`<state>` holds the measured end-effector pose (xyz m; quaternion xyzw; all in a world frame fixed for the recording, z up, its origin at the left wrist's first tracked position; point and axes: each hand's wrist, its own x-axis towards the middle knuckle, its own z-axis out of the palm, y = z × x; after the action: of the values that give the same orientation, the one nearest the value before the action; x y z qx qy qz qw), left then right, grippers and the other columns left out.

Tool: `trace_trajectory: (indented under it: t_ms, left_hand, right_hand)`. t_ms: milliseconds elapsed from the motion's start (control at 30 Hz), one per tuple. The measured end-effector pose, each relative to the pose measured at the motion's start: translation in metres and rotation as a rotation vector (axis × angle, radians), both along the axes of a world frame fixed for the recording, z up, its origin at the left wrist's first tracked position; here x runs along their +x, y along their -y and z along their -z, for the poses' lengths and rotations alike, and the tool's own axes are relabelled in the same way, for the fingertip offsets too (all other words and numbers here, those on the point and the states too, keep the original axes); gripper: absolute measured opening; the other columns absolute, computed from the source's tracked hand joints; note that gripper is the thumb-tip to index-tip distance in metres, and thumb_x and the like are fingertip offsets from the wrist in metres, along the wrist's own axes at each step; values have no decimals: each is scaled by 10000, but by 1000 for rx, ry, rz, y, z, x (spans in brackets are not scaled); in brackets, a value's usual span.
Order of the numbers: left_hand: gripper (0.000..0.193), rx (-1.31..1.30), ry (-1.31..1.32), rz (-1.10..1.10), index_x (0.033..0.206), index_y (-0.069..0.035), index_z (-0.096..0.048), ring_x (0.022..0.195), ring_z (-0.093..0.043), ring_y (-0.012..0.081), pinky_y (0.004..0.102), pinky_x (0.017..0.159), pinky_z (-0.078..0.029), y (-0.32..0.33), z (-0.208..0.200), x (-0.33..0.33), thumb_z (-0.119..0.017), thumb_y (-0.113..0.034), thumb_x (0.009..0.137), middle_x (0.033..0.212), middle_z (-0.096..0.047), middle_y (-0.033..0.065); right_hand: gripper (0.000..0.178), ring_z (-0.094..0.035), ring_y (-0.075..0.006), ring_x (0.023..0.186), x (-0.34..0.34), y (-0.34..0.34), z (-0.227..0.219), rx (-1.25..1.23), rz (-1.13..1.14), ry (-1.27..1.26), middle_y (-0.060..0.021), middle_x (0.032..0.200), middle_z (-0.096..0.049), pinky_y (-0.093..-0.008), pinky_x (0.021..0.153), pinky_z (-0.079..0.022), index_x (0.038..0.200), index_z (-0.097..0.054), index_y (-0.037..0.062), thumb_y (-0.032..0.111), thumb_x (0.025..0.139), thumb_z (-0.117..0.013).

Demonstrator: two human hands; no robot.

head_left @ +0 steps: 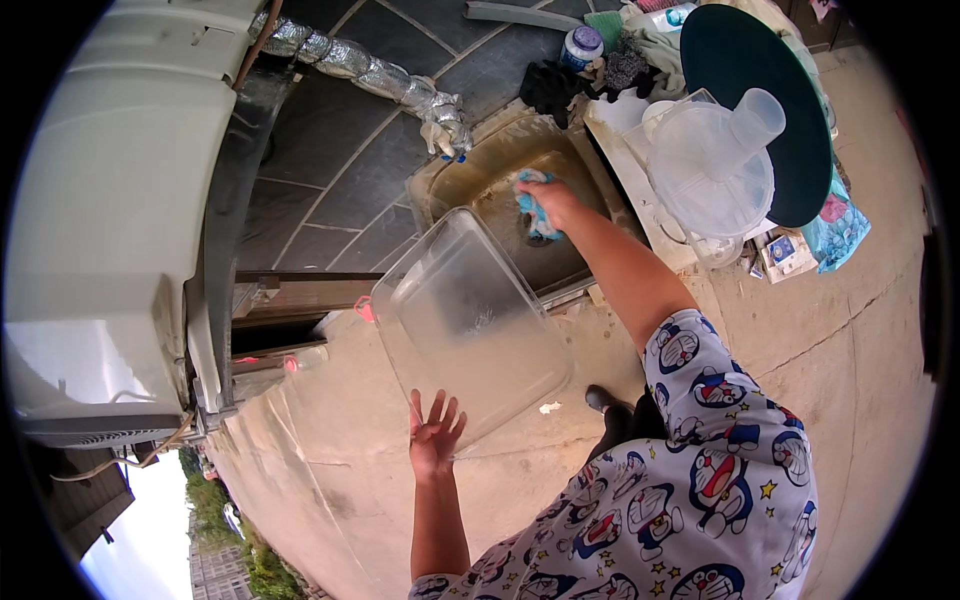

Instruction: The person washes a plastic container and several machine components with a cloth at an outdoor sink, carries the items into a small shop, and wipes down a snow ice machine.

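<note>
A clear, shallow plastic bin (470, 310) with rounded corners is tilted between my body and the sink, its far end over the sink's edge. My left hand (434, 436) supports it at the near left corner, fingers spread against the plastic. Over the stained, square sink (440, 180), my right hand (552, 202) is closed around a blue and white cloth (536, 196). The cloth hangs above the sink bottom, apart from the bin. Above the sink's left corner hangs a foil-wrapped pipe (370, 72) with a tap end (445, 135).
Right of the sink, translucent plastic parts (712, 165) sit before a large dark green round lid (765, 110). A purple-capped jar (582, 46) and black gloves (550, 90) lie behind the sink. A white outdoor unit (100, 250) stands at left.
</note>
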<state>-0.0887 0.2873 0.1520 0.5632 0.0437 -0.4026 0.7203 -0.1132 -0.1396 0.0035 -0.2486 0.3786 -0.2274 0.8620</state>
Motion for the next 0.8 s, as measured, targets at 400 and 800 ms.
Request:
trace_trajectory:
  t_ms: [400, 800]
  left_hand:
    - [788, 48, 26, 53, 1386, -236, -269, 1203, -395, 369, 526, 938, -371, 7, -6, -5, -425, 33, 662, 1355, -341, 189]
    - [774, 145, 107, 170, 1375, -224, -306, 1214, -382, 378, 529, 941, -364, 25, -28, 10, -447, 36, 660, 1347, -355, 197]
  right_hand:
    - [233, -555, -242, 737, -11, 1, 9, 226, 119, 126, -104, 847, -592, -383, 656, -453, 892, -561, 26, 241, 802, -570]
    - [268, -621, -196, 718, -9, -30, 28, 458, 53, 356, -54, 849, -639, -369, 668, -520, 915, -600, 91, 283, 761, -708]
